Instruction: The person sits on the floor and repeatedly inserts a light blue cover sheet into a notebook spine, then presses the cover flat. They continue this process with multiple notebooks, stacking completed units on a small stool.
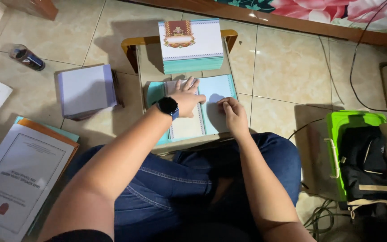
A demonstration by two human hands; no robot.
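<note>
I sit cross-legged on a tiled floor in blue jeans, at a small low wooden table (pixel 133 45). My left hand (pixel 187 96), with a dark watch on its wrist, lies flat with fingers spread on an open light-blue and white card (pixel 216 105) on the table. My right hand (pixel 233 113) has its fingers bent and presses the card's right half near the fold. Whether it pinches anything I cannot tell. A tall stack of cards (pixel 192 45) with an ornate red and gold design on top stands at the table's far end.
A pile of pale purple-edged sheets (pixel 86 91) lies left of the table. White printed documents (pixel 16 181) and coloured folders sit at lower left. A dark bottle (pixel 27 57) lies far left. A green crate (pixel 337 134) with a black bag stands right, with cables around it.
</note>
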